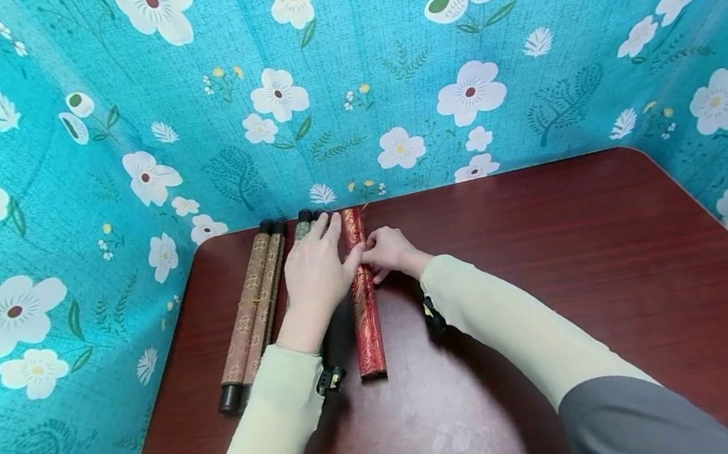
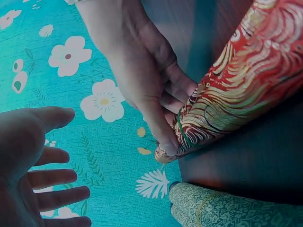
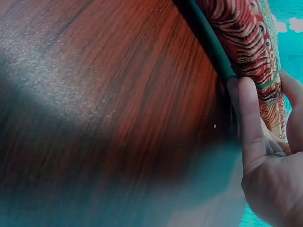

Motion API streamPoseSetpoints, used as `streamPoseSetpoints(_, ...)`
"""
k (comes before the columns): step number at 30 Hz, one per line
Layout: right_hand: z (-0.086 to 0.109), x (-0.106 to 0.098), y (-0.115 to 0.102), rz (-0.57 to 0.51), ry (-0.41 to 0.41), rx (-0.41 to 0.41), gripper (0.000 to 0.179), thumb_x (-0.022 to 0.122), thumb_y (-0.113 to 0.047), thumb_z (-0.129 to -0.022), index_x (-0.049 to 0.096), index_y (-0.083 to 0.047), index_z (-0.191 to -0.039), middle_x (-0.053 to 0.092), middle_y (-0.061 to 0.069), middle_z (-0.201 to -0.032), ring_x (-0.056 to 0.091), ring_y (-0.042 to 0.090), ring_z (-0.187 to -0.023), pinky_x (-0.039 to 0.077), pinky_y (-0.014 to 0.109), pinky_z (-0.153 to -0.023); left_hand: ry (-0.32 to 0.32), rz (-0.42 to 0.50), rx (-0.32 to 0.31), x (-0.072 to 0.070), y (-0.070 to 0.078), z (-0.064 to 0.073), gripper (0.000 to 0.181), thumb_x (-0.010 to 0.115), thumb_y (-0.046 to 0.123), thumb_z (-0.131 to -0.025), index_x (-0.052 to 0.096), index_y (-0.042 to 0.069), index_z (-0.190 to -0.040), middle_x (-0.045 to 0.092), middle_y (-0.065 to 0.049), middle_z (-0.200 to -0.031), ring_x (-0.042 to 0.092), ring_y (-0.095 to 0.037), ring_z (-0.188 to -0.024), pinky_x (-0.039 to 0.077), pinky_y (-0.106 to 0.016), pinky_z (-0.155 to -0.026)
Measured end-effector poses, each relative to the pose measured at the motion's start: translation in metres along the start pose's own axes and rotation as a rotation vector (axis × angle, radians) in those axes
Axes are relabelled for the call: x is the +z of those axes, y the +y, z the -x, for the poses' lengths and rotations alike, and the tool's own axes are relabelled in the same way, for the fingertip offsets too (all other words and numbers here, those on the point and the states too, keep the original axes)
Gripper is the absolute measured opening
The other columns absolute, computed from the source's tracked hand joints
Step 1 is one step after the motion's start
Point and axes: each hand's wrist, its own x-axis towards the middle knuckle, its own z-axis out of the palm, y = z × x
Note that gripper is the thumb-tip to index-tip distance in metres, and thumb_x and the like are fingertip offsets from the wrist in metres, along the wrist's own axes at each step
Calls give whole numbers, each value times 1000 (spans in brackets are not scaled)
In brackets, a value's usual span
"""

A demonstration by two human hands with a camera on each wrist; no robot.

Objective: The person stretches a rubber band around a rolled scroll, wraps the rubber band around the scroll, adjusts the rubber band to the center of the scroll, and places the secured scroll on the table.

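A rolled red scroll with gold swirls lies lengthwise on the table. My right hand grips it from the right side, thumb and fingers around it beside a thin green band. In the right wrist view, the fingers run along the scroll close to that band. My left hand is spread over the gap to the left, its thumb reaching toward the red scroll. The left wrist view shows its fingers straight and holding nothing. Under it, a green patterned scroll is partly hidden.
Two brown-pink patterned scrolls with dark end knobs lie side by side at the left of the dark red table. A turquoise floral cloth hangs behind the table and along both sides.
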Motion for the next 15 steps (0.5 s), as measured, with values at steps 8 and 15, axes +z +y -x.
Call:
streamPoseSetpoints(8, -5, 5, -7, 180, -8, 5, 28, 70, -29, -104, 64, -2, -97, 75, 11, -71, 74, 19, -54, 64, 31, -61, 13, -3, 6, 1, 1, -2, 63, 74, 44, -100, 62, 8, -151, 60, -18, -153, 69, -40, -125, 55, -52, -104)
streamPoseSetpoints(15, 4, -9, 0, 49, -44, -17, 31, 69, -28, -104, 62, 2, -108, 77, 17, -83, 75, 22, -56, 64, 37, -57, -35, 2, -29, 4, 4, -6, 65, 71, 44, -102, 58, 8, -155, 57, -16, -156, 66, -39, -130, 53, -53, -108)
